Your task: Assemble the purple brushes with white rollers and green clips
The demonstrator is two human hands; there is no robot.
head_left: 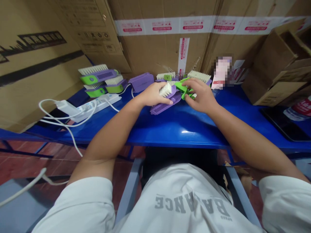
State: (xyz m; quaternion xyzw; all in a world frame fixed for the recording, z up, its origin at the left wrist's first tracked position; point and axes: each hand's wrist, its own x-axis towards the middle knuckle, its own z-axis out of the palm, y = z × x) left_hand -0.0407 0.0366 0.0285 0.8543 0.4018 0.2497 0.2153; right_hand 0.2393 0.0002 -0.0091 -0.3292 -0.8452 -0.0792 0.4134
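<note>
My left hand (153, 94) is wrapped around a purple brush (175, 92) with white bristles, its thumb along the near side. Just under that hand is a purple slotted part (160, 108); whether it belongs to the same brush I cannot tell. My right hand (203, 94) pinches a bright green plastic piece (181, 86) between thumb and fingers, right against the end of the brush. Part of the green piece is hidden by the fingers. Behind my hands lie more brushes, one with pale bristles (198, 76) and another with a green end (167, 77).
Several purple-and-green brushes (99, 77) are stacked at the left, near a purple casing (141, 82). A white power strip (97, 105) with looping cables lies on the blue table (189, 134). Cardboard boxes (155, 48) wall the back. At right are a dark phone (283, 124) and a bottle (300, 109).
</note>
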